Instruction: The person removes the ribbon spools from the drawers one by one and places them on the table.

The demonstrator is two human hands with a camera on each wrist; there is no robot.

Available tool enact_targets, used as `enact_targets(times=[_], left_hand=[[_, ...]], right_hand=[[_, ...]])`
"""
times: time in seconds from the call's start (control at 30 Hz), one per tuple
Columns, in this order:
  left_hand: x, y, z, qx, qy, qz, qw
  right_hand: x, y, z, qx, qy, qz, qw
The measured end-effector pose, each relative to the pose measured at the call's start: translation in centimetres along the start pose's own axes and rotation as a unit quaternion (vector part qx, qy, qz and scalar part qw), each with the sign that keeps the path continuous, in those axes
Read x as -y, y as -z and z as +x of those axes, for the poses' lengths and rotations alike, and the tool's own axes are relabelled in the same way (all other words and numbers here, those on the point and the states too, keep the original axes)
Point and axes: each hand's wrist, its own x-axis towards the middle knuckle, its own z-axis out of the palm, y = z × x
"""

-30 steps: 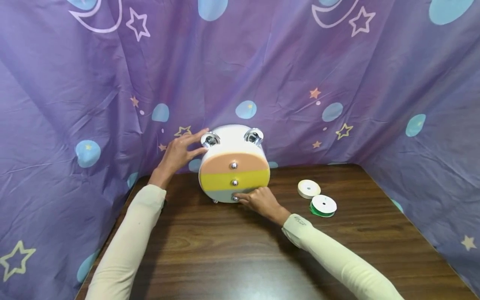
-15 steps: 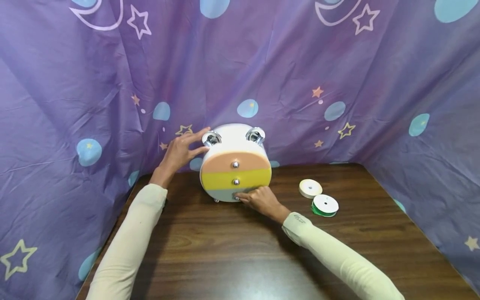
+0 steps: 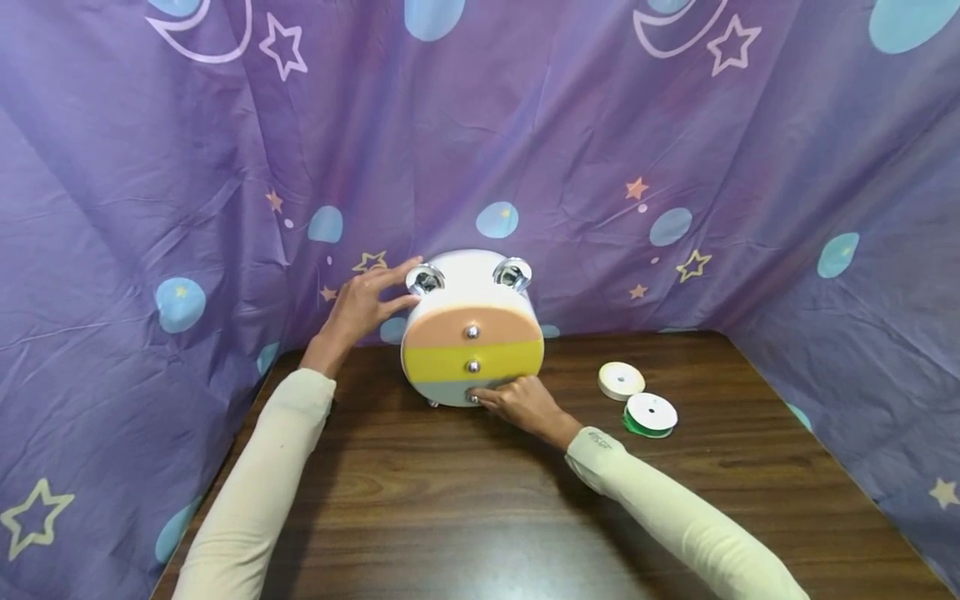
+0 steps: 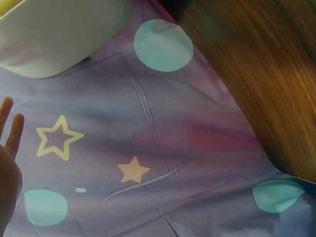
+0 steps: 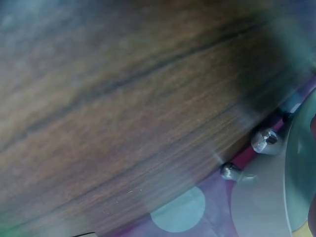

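Observation:
A small rounded drawer box (image 3: pixel 471 283) stands at the back of the table, white with two chrome-rimmed, eye-like knobs on top. Its front has an orange, a yellow (image 3: pixel 438 364) and a grey-green drawer (image 3: pixel 444 392), each with a silver knob. My left hand (image 3: pixel 358 307) holds the left eye-like piece (image 3: pixel 425 279) between thumb and fingers. With thumb and index finger my right hand (image 3: pixel 525 406) pinches the lowest drawer's knob (image 3: pixel 473 398), which is partly hidden. All the drawers sit flush. Small silver feet (image 5: pixel 266 140) show under the box in the right wrist view.
Two ribbon spools lie to the right of the box on the wooden table (image 3: pixel 450 500): a cream one (image 3: pixel 621 381) and a green one (image 3: pixel 650 415) with white sides. A purple curtain (image 3: pixel 450 150) with stars and moons hangs behind and at both sides.

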Motion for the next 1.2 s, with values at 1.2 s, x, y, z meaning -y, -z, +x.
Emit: enact_targets(times=[1.2], left_hand=[[-0.3,-0.1,0.0,-0.006,-0.010,-0.010,0.9999]], right_hand=[[1.5,0.8,0.3,0.040,0.033,-0.037,0.998]])
